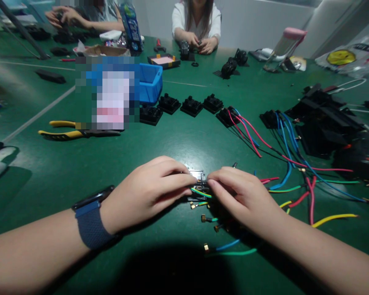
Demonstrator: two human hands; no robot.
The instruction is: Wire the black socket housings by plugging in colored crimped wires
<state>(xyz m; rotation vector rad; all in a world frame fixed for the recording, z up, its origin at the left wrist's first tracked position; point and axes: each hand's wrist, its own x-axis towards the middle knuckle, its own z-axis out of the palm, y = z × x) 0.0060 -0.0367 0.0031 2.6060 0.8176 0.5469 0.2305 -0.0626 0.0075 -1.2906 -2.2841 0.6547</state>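
Between my hands a small black plastic module (pixel 197 199) with a bright, shiny upper face lies low over the table, partly covered by fingers. My left hand (pixel 160 184), with a dark watch on the wrist, is closed on the module's left side. My right hand (pixel 240 192) is closed in a pinch on a thin dark wire (pixel 203 182) at the module's right side. A green-yellow wire (pixel 201 192) runs from the left fingertips under the right hand. Loose wires with brass terminals (pixel 206 247) lie beneath and beside my right hand.
Several black modules (pixel 191 105) stand in a row behind, two with wires attached. Yellow-handled pliers (pixel 64 134) lie at left, near a blue bin (pixel 150 84). Black housings (pixel 326 119) crowd the right. Across the table, two people (pixel 197 24) handle small parts.
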